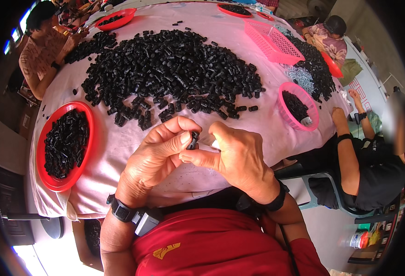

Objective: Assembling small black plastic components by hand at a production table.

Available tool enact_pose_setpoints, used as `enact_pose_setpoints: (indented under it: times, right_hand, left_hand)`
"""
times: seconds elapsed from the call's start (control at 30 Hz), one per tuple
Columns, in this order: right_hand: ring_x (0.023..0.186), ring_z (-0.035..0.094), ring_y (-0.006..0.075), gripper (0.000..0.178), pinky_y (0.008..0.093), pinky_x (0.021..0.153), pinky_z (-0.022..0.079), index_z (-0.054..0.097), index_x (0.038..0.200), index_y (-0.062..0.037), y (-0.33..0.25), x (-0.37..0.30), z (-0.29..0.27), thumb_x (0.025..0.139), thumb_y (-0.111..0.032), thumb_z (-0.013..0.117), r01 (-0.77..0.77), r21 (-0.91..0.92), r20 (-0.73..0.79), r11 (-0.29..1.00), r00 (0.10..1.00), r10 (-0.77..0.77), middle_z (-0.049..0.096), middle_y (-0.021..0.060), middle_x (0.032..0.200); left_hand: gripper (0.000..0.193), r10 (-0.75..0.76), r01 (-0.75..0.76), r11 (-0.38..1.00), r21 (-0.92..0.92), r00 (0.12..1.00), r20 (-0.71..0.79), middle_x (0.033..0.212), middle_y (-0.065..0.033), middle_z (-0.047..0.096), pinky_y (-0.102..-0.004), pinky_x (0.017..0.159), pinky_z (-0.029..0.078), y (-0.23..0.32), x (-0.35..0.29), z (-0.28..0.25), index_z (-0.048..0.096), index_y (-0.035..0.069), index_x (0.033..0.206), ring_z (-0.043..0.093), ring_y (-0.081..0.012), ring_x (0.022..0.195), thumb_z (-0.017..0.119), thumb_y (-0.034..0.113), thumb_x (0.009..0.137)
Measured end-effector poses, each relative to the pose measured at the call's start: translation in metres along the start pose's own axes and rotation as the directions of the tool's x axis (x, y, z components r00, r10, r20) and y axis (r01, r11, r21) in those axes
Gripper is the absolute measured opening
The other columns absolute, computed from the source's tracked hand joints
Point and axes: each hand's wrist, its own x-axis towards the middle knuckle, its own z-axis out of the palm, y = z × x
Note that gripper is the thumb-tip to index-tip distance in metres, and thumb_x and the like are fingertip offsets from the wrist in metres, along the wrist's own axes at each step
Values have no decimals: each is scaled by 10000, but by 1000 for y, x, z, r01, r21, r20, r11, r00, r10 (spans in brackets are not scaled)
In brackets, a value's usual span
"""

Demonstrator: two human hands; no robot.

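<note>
— What do we see at the far left?
— We see a red tray (46, 175) of small black parts on the pink-covered counter (115, 147), with a big black heap (170, 73) spread behind it.

— And our hands?
— Our left hand (154, 158) pinches a small black piece (193, 139) between thumb and fingertips, its grip closed on it. Our right hand (237, 158) touches the same piece from the other side, its grip closed on it too, just above the counter's near edge.

— Further right?
— We see a pink bowl (313, 110) with black parts, a pink basket (271, 41) behind it, and a seated person's arm (347, 156).
</note>
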Motion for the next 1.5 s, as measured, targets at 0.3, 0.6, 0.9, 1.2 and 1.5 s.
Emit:
enact_pose_setpoints:
  times: [0.3, 0.6, 0.9, 1.2, 1.5]
  right_hand:
    - [497, 613, 258, 509, 363, 453, 459, 539, 749, -55, 1, 0, 0, 730, -498, 789, -15, -10, 17, 1000, 1000, 15, 574, 92, 563]
    - [508, 616, 267, 504, 361, 454, 461, 534, 747, -59, 0, -1, 3, 724, -488, 798, 27, 12, -3, 1000, 1000, -27, 585, 85, 580]
    - [503, 593, 276, 544, 377, 459, 448, 516, 768, -57, 0, 1, -1, 715, -521, 795, -16, 3, 8, 1000, 1000, 16, 550, 97, 570]
    - [495, 619, 232, 515, 343, 419, 453, 509, 723, -76, -1, 3, 1, 751, -532, 748, 30, 25, -19, 999, 999, -29, 575, 63, 575]
    - [503, 614, 242, 470, 347, 470, 472, 549, 765, -58, 2, 0, 7, 756, -461, 792, 17, 153, -26, 988, 1000, -14, 579, 86, 571]
  left_hand:
    - [196, -1, 1, 1000, 2, 1000, -13, 990, -21, 625, -241, 767, 529, -2, 1, 1, 584, 13, 1145, 624, -99, 839, 584, 75, 959]
    - [201, 10, -10, 999, -32, 1000, 2, 989, -16, 626, -233, 763, 526, -3, 0, -3, 584, 20, 1148, 619, -88, 849, 591, 79, 956]
    - [205, -5, 5, 1000, -27, 1000, 6, 1003, -6, 623, -241, 759, 521, -4, 2, -3, 585, 26, 1154, 604, -78, 838, 592, 84, 957]
    - [209, -6, 6, 999, -44, 1000, 9, 1029, -6, 618, -239, 779, 521, -4, 0, -3, 584, 33, 1157, 608, -86, 869, 595, 87, 955]
    - [211, -10, 10, 998, -68, 1000, -7, 1036, -18, 628, -241, 792, 524, -5, 1, -2, 587, 33, 1155, 614, -91, 883, 599, 90, 953]
